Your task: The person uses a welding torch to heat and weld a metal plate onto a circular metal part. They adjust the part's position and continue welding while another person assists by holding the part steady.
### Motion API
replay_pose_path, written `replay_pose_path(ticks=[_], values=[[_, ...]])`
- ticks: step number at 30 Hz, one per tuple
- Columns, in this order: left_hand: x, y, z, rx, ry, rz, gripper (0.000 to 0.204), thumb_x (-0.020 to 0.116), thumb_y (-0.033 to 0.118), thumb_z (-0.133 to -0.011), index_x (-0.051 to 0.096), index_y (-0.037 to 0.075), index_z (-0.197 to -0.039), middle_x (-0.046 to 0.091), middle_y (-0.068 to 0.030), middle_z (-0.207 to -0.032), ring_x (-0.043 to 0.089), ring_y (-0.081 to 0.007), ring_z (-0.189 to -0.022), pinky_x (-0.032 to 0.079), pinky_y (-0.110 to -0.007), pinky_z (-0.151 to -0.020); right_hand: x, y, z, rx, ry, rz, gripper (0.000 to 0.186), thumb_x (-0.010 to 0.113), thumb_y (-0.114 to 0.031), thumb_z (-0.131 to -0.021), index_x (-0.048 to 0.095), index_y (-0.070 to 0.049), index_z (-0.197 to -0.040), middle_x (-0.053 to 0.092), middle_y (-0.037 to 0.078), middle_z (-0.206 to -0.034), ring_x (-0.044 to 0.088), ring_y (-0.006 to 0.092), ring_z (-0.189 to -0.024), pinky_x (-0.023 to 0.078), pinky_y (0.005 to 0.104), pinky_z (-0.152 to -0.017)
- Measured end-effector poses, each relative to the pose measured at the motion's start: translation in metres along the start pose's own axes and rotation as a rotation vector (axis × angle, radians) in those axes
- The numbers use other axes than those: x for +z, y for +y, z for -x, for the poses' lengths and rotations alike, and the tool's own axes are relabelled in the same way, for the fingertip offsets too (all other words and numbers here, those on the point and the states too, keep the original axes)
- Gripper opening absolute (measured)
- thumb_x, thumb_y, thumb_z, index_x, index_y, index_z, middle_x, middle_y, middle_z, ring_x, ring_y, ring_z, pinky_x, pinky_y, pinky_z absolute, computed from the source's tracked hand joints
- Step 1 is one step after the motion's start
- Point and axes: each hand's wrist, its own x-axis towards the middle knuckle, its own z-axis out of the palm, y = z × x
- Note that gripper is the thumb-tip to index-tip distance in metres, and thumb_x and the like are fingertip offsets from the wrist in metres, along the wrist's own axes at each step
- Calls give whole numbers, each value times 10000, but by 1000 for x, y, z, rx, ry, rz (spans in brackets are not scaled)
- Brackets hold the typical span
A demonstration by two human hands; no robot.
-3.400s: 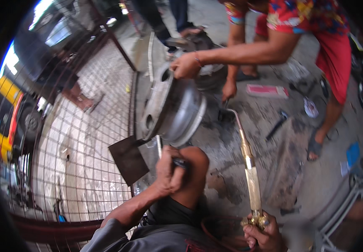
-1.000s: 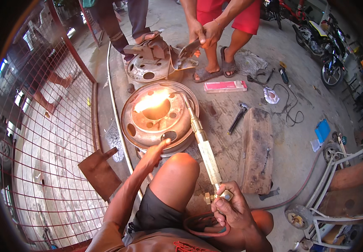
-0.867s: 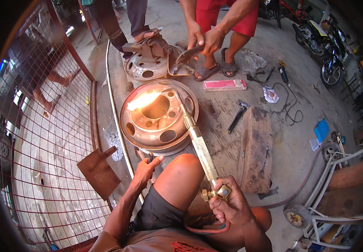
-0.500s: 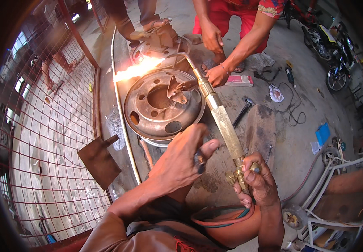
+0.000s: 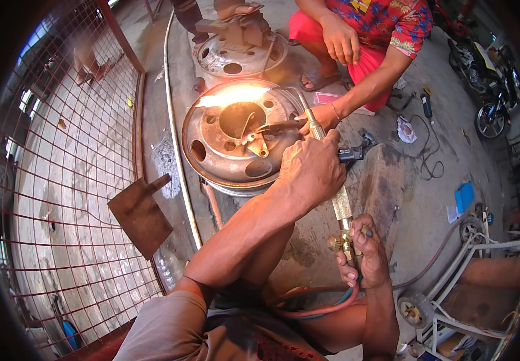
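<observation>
My left hand (image 5: 314, 168) is wrapped round the middle of a brass gas torch (image 5: 342, 206). A dark cylinder (image 5: 351, 154) juts out beside that hand; I cannot tell whether the hand holds it. At the torch's valve end, my right hand (image 5: 365, 256) grips the body, its fingers by the knobs. The bent tip burns with a bright flame (image 5: 233, 95) across the far part of a rusty wheel rim (image 5: 212, 159). Over the rim's centre, a co-worker's hand (image 5: 323, 118) holds dark pliers (image 5: 281, 126) on a small metal bracket (image 5: 257, 143).
Red and green hoses (image 5: 326, 307) run from the torch beside my leg. A second rim (image 5: 236, 60) lies beyond. Left stand a red mesh fence (image 5: 85, 198), a long pale pipe (image 5: 175, 120) and a rusty plate (image 5: 141, 218). A motorcycle (image 5: 488, 108) and a white frame (image 5: 452, 289) are right.
My left hand has gone from beside the torch to closing round its body. The flame has moved right, over the near rim. The co-worker's pliers and bracket have shifted slightly.
</observation>
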Motion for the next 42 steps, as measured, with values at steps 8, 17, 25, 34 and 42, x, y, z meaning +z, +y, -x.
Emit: replay_pose_path(ticks=[8,17,25,34,42], values=[[15,-24,-2,-55,56,138,207,615,116,-853,599,-11,-1016,649,-318,-773,665,-501,-811,506,-572,-730,-9,13,-25,-4,-14,-11,196,583,-327,-1035,440,-208,-1096,596,144,-755,489,123,-431,406,251,-360],[26,-41,-27,-23,249,341,276,618,123,-890,619,-8,-1133,652,-298,-815,662,-487,-804,490,-536,-707,-7,-1,-48,-183,14,164,476,681,-345,-1009,393,-173,-1347,609,127,-854,529,104,-496,417,225,-400],[31,-54,-40,-117,232,367,289,616,143,-921,602,-14,-1164,646,-308,-840,659,-485,-835,485,-525,-728,-4,-4,-64,-178,155,315,365,637,-323,-1040,476,-131,-1306,605,116,-850,525,95,-485,386,226,-376],[31,-62,-46,-199,136,353,349,614,167,-896,579,-6,-1197,670,-322,-833,674,-511,-839,521,-566,-757,12,-28,-72,-46,211,449,238,618,-264,-1045,509,-104,-1183,592,88,-793,499,85,-447,367,234,-350],[19,-72,-28,-257,-101,265,420,625,166,-907,554,-16,-1278,670,-342,-838,667,-518,-898,512,-579,-814,24,-25,-69,55,224,520,194,624,-237,-1035,541,-94,-1137,580,63,-749,487,76,-441,351,238,-344]])
